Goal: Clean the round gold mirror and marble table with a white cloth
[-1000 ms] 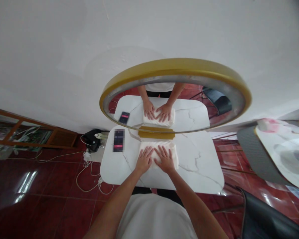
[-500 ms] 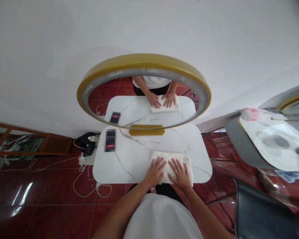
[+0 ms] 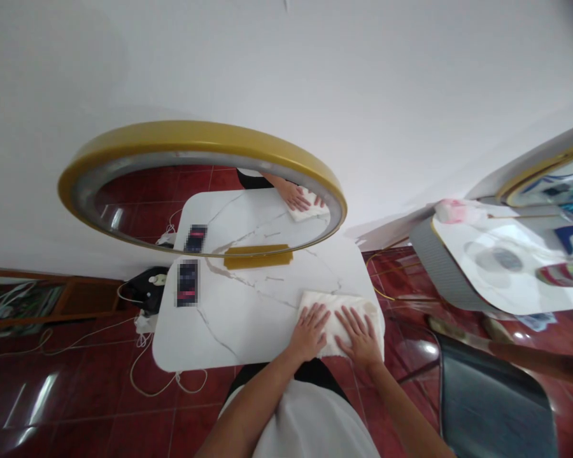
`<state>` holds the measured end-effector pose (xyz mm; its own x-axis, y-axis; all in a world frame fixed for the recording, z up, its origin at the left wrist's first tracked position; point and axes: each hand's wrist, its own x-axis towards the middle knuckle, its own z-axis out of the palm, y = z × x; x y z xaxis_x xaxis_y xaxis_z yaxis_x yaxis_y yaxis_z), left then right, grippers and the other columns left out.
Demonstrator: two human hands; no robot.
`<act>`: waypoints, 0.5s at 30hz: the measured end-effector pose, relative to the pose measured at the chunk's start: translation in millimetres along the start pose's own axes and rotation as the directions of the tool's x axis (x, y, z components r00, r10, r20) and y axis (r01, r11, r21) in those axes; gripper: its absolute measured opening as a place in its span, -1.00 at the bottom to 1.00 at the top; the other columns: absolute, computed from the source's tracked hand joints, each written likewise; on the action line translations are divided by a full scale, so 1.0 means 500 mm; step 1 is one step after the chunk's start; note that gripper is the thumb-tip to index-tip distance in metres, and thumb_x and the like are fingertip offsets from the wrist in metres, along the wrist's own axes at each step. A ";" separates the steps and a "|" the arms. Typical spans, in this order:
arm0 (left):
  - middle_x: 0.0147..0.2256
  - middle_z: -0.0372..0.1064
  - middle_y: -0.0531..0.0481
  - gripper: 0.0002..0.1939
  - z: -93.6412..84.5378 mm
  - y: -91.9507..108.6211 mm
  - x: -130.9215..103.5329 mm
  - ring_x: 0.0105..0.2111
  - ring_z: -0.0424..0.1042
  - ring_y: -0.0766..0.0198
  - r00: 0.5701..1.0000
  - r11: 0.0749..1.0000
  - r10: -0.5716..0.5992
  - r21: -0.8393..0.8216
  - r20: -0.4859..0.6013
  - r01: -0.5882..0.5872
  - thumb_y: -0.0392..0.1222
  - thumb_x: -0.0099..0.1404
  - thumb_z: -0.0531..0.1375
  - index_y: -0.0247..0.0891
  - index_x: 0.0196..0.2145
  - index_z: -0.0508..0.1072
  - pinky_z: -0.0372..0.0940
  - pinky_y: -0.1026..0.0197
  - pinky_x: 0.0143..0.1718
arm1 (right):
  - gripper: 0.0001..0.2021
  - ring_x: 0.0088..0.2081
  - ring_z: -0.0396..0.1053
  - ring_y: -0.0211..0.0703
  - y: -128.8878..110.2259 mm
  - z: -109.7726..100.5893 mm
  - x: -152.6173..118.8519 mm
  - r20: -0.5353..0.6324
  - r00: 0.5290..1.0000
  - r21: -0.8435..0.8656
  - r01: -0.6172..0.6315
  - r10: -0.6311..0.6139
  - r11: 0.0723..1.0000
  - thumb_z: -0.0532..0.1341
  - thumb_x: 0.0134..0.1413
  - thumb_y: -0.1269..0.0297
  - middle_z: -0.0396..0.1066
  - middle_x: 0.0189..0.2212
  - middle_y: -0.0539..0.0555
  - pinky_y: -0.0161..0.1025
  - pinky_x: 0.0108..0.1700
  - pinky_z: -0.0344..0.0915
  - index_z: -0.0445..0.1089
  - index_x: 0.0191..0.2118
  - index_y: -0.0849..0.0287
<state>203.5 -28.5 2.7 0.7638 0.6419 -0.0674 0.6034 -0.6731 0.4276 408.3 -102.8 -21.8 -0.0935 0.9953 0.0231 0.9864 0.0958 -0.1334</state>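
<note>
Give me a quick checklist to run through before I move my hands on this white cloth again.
1. Left hand flat on the white cloth: ok.
2. Right hand flat on it too, fingers spread: ok.
3. White cloth well in from the edge of the marbled table: not ok, it lies at the near right corner.
4. Dark pixelated item apart from the cloth: ok, it is at the table's left end.
5. Gold base under the mirror apart from the cloth: ok.
6. Underside of the cloth smooth: cannot tell, it is hidden.
</note>
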 end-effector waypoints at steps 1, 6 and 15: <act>0.34 -0.29 0.07 -0.37 0.002 0.003 0.007 0.32 -0.28 0.18 1.000 1.000 -0.014 0.005 -0.001 0.014 -0.03 0.37 -0.08 -0.11 0.32 -0.22 -0.19 -0.02 0.30 | -0.32 0.28 -0.06 0.02 0.009 -0.001 0.007 0.004 1.000 0.005 0.005 -0.005 1.000 0.06 0.11 0.05 -0.06 0.29 0.00 0.11 0.28 -0.30 -0.17 0.32 -0.09; 0.34 -0.28 0.07 -0.37 0.005 -0.006 0.045 0.32 -0.24 0.18 0.997 0.996 -0.081 0.024 -0.004 0.081 -0.05 0.37 -0.07 -0.10 0.32 -0.21 -0.15 -0.05 0.28 | -0.34 0.28 -0.06 0.01 0.043 -0.010 0.069 0.025 0.998 0.047 0.056 -0.058 0.997 0.06 0.12 0.04 -0.08 0.30 -0.01 0.10 0.28 -0.33 -0.14 0.31 -0.09; 0.33 -0.23 0.07 -0.34 -0.025 -0.076 0.160 0.31 -0.20 0.16 0.987 0.986 -0.154 0.059 -0.045 0.157 -0.11 0.32 0.00 -0.09 0.31 -0.15 -0.15 -0.05 0.29 | -0.33 0.29 -0.08 0.02 0.088 -0.016 0.220 0.009 0.998 0.129 0.058 -0.060 0.990 0.10 0.10 0.04 -0.10 0.31 -0.05 0.07 0.29 -0.36 -0.12 0.31 -0.11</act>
<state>239.1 52.9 -7.5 0.6504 0.7540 -0.0921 0.7282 -0.5844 0.3580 442.7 10.9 -17.4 -0.1538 0.9879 0.0218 0.9537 0.1542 -0.2582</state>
